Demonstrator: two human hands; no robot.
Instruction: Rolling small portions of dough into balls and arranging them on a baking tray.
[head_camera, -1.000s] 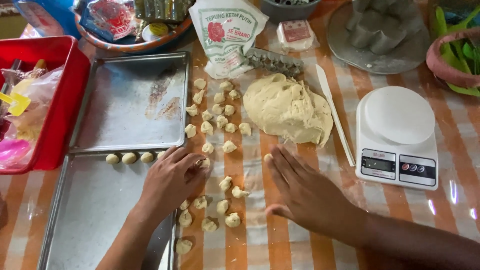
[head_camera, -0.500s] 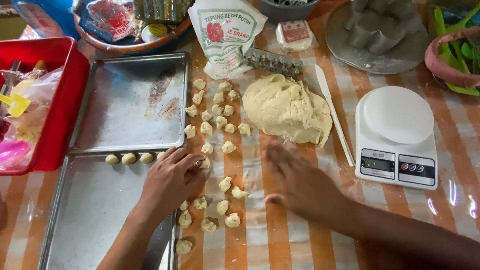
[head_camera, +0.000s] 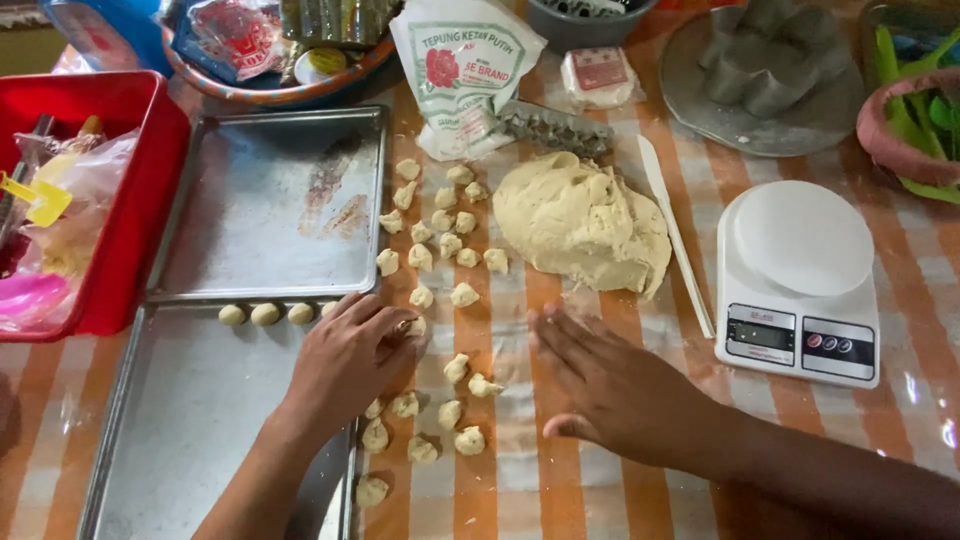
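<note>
My right hand (head_camera: 620, 390) lies flat and open on the cloth (head_camera: 520, 480). My left hand (head_camera: 350, 360) curls over a dough piece (head_camera: 414, 326) beside the tray (head_camera: 150, 440). Farther off sits the dough (head_camera: 580, 220).

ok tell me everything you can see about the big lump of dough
The big lump of dough is pale cream, soft-looking and uneven, with a bumpy, pulled surface and a ragged lower right edge. It lies as one mound directly on the orange-and-white checked table cover, above the right hand, which does not touch it. Small dough pieces lie to its left, and a white stick lies along its right side.
</note>
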